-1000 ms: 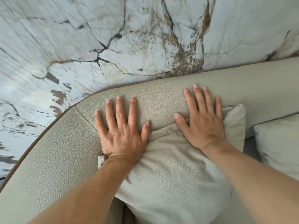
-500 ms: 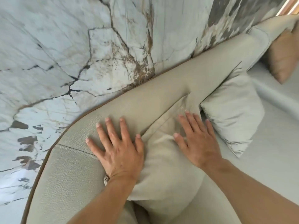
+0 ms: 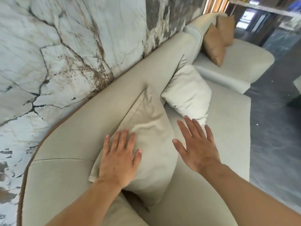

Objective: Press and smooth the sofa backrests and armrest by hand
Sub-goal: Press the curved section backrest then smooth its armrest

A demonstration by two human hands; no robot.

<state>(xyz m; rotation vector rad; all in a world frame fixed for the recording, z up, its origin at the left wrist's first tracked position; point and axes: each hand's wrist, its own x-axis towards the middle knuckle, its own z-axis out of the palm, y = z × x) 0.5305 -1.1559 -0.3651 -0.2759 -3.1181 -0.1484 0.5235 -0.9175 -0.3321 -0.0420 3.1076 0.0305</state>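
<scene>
My two bare forearms come in from the near edge, and both grips are released, fingers spread flat, holding nothing. My left hand (image 3: 119,158) lies palm down on the near beige cushion (image 3: 146,144), covering its lower left part beside the loose corner, with the fingertips pointing up the fabric; the cushion is creased just beyond my fingers. My right hand (image 3: 197,147) is spread open to the right of that cushion, above the sofa seat (image 3: 228,144); I cannot tell whether it touches the seat or hovers over it. Its fingertips reach just to the near corner of a second, paler cushion (image 3: 189,92). The near cushion leans against the sofa backrest (image 3: 114,101), which curves from the near left, where it rounds into the armrest (image 3: 53,185) under my left forearm, and runs away toward the far right. A brown piping edge follows the back of the backrest where it meets the marbled wall (image 3: 65,46) on the left. The paler cushion stands against the backrest further along. Beyond it, at the far right, two tan cushions (image 3: 218,39) lean on the far backrest section above another seat block, and dark floor (image 3: 275,136) lies to the right.
</scene>
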